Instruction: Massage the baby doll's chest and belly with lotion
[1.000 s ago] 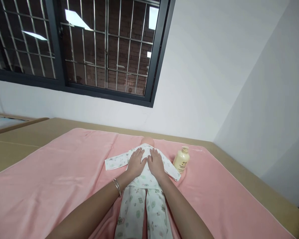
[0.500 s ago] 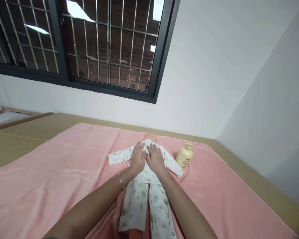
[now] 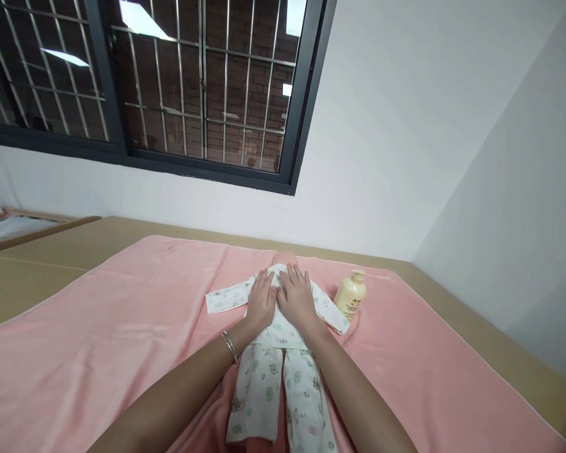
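Observation:
A baby doll (image 3: 283,259) in white printed pyjamas (image 3: 268,384) lies lengthwise on a pink towel (image 3: 122,333), head towards the wall. My left hand (image 3: 261,299) rests flat on the left side of its chest, fingers spread, a bracelet on the wrist. My right hand (image 3: 296,297) lies flat beside it on the right side of the chest. Both palms press on the cloth and grip nothing. The doll's sleeves stretch out to either side. Only the top of its head shows beyond my fingers.
A cream pump bottle (image 3: 350,296) stands on the towel just right of the doll's sleeve. The towel covers a tan surface (image 3: 38,277) that meets the white wall. A barred window (image 3: 170,88) is above, and a corner wall rises at the right.
Both hands have slid slightly up the doll's chest towards its head. The view has shifted a little; the bottle and doll stay in place.

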`<state>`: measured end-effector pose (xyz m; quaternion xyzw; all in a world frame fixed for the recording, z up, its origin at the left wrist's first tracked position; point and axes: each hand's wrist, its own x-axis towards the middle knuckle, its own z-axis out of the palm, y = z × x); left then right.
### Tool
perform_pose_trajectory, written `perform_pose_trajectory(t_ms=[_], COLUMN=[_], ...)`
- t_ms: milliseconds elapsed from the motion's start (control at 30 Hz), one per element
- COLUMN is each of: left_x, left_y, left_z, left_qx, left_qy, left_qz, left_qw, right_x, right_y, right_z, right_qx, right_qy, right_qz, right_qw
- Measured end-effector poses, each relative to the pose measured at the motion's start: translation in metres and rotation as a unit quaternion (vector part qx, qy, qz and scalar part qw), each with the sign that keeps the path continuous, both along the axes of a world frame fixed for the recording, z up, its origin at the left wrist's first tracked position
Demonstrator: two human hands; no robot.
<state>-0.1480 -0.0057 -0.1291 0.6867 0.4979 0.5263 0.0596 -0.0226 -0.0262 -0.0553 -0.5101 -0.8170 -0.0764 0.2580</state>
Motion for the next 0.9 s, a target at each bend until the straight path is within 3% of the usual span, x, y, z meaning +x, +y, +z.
perform_pose_trajectory(t_ms=[100,233,433,667,767,900], left_x=[0.000,0.000,0.000,-0.002,-0.002,0.005], left_y=[0.001,0.003,0.002,0.003,0.000,-0.009], left_z=[-0.001,-0.004,-0.002,0.004,0.011,0.029], left_qx=[0.001,-0.004,-0.013,-0.017,-0.019,-0.037], left_qy=[-0.012,-0.034,-0.044,0.046,0.074,0.058], left_qz=[-0.009,-0.019,-0.027,-0.046,-0.069,-0.101], left_qw=[1.000,0.999,0.999,0.998,0.995,0.992], right_x=[-0.001,0.000,0.000,-0.002,-0.001,0.002], right_y=[-0.002,-0.001,-0.001,-0.003,-0.007,-0.019], right_z=[0.001,-0.003,-0.004,-0.012,-0.004,0.022], right_qx=[0.008,-0.054,-0.029,-0.084,-0.102,-0.140], right_qy=[0.011,-0.016,-0.003,-0.020,-0.019,-0.018], right_qz=[-0.017,0.002,-0.030,-0.024,-0.025,-0.029], right_qw=[1.000,0.998,0.999,0.996,0.994,0.989])
